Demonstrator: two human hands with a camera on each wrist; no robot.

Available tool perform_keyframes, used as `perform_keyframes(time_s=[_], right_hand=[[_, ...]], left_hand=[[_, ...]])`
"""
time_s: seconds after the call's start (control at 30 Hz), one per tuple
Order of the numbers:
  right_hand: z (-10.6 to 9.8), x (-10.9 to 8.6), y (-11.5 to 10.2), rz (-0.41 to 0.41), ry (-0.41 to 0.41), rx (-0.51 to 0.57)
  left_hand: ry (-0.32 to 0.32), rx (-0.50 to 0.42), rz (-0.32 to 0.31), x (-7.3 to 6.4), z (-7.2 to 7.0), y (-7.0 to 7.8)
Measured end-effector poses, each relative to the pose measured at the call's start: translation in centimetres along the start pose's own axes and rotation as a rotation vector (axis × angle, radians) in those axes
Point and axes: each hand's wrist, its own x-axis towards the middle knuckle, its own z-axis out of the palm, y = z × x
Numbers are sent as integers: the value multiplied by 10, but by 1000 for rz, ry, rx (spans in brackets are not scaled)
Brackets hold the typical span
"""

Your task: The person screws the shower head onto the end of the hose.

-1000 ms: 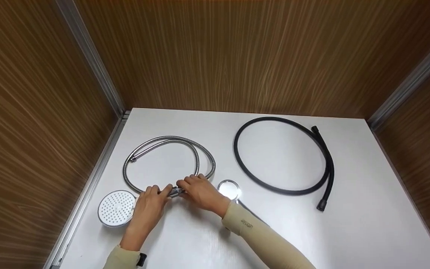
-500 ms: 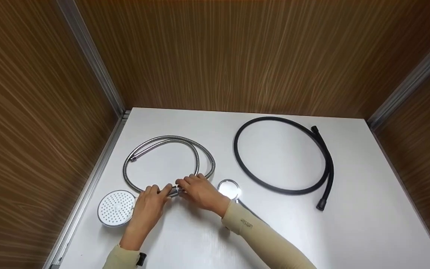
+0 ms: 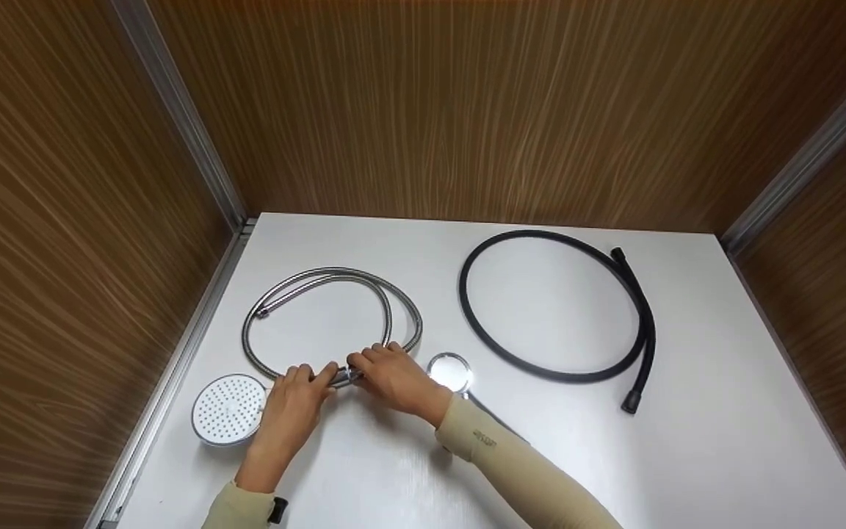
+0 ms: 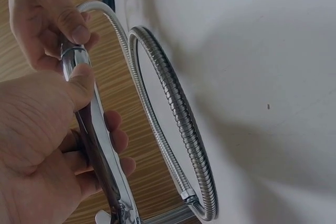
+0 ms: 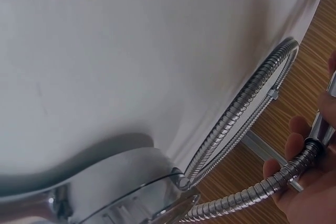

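Observation:
My left hand (image 3: 292,411) grips the chrome handle (image 4: 107,156) of a shower head (image 3: 229,410), whose round white face with many nozzles points up in the head view. From the right, my right hand (image 3: 399,378) pinches the end of a ribbed metal shower hose (image 5: 247,195) at the handle's tip. Handle and hose end lie in line, with the fingers of both hands nearly meeting. In the left wrist view my left thumb (image 4: 81,85) lies along the handle. The joint is partly hidden by fingers. The rest of the hose (image 3: 331,272) is coiled on the table.
A smaller shower head (image 3: 451,372) lies beside my right wrist, its handle partly under the forearm. A black hose (image 3: 462,294) is looped at the right of the white table (image 3: 717,353). Wood-grain panels (image 3: 430,110) enclose the back and sides.
My right fingers shift very slightly at the handle's tip. The hands, shower heads and hoses otherwise stay in place.

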Motion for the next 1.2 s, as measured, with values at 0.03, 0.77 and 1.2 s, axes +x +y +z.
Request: perform_keyframes(time_s=[0.03, 0.77, 1.2], right_hand=[[0, 0, 0, -1, -4, -1], [0, -2, 1, 2, 28, 30], [1, -1, 1, 14, -28, 11]], left_hand=[[-1, 2, 1, 0, 0, 0], [-33, -18, -12, -1, -3, 3], [6, -61, -3, -3, -1, 1]])
